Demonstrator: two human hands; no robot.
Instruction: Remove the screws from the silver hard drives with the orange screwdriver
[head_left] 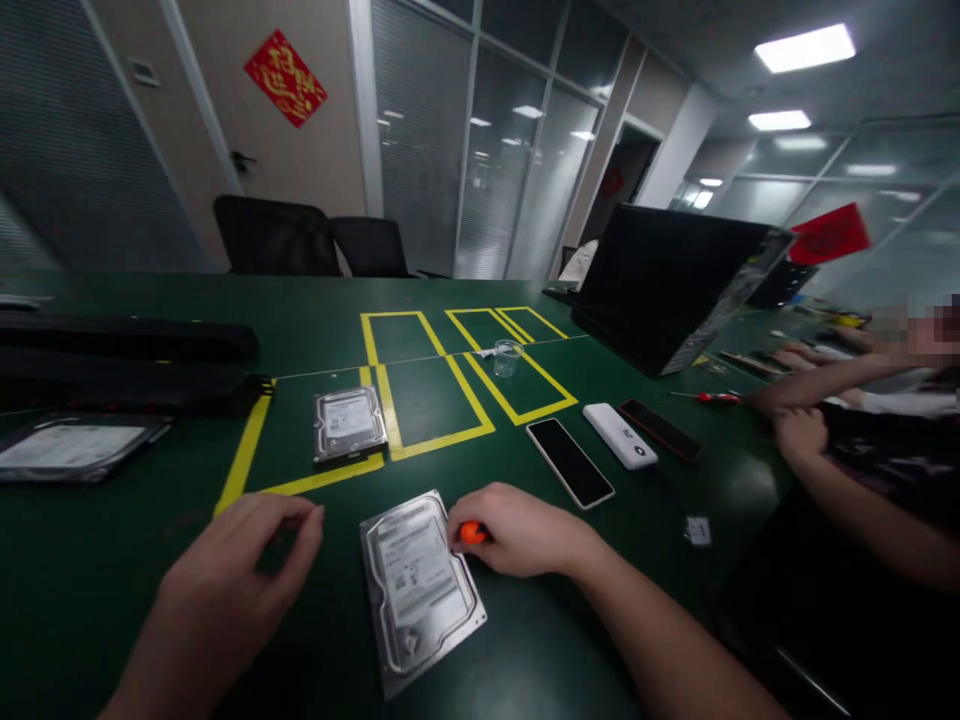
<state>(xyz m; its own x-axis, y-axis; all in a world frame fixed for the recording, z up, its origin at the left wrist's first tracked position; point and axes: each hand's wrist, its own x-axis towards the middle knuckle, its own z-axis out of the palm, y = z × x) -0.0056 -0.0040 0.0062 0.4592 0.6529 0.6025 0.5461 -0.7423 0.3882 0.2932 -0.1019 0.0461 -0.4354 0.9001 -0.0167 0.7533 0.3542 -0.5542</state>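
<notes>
A silver hard drive point(420, 585) lies label up on the green table in front of me, its long side tilted. At its right edge, my right hand point(517, 530) is closed around a screwdriver point(473, 532); only the rounded orange end of its handle shows, and the shaft is hidden. Left of the drive hovers my left hand point(232, 580), apart from it, thumb and forefinger brought together in a pinch. Whether something small sits between those fingertips cannot be seen. A second hard drive point(349, 424) rests beyond, inside a yellow-taped box.
Another drive point(75, 447) lies by a long black case point(127, 360) at left. A clear cup point(507, 358), a phone point(570, 462), a white power bank point(619, 436) and a dark phone point(660, 430) are ahead. A computer tower point(667, 285) stands behind; a person's arm point(862, 500) is right.
</notes>
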